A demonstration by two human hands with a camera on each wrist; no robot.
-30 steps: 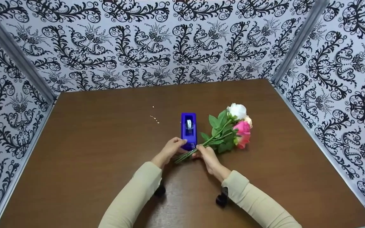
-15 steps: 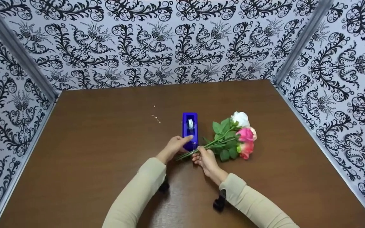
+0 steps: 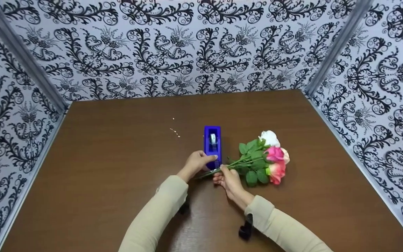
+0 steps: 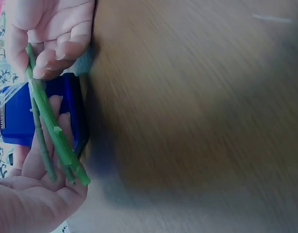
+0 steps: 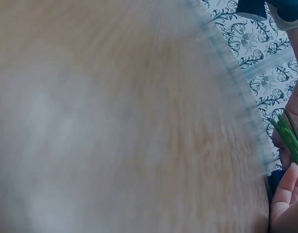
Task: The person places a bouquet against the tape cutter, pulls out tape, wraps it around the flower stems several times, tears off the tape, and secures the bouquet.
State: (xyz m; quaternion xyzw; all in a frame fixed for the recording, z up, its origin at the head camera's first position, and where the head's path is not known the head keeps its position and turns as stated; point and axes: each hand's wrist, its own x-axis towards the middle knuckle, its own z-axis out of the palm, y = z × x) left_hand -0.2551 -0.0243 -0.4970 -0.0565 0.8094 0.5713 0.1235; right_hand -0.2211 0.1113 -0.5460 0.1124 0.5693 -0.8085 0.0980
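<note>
A blue tape dispenser (image 3: 212,145) with a tape roll stands on the table, and my left hand (image 3: 196,164) grips its front end, thumb on top. My right hand (image 3: 233,182) pinches the green stems (image 4: 51,119) of a bunch of roses (image 3: 274,155) in white, pink, coral and cream, whose heads lie to the right. The stems cross the dispenser's front. In the left wrist view a strip of clear tape (image 4: 14,93) runs from the toothed edge to the stems, whose cut ends lie over my left fingers. The right wrist view catches only part of both hands.
Small pale scraps (image 3: 175,132) lie on the brown table (image 3: 117,150), left of the dispenser. Patterned wall panels (image 3: 159,45) enclose its back and sides. A black strap (image 3: 246,227) hangs under the right forearm.
The rose heads have swung toward me and slightly right, as the stems turned in my right hand. My left thumb has moved farther over the dispenser's top.
</note>
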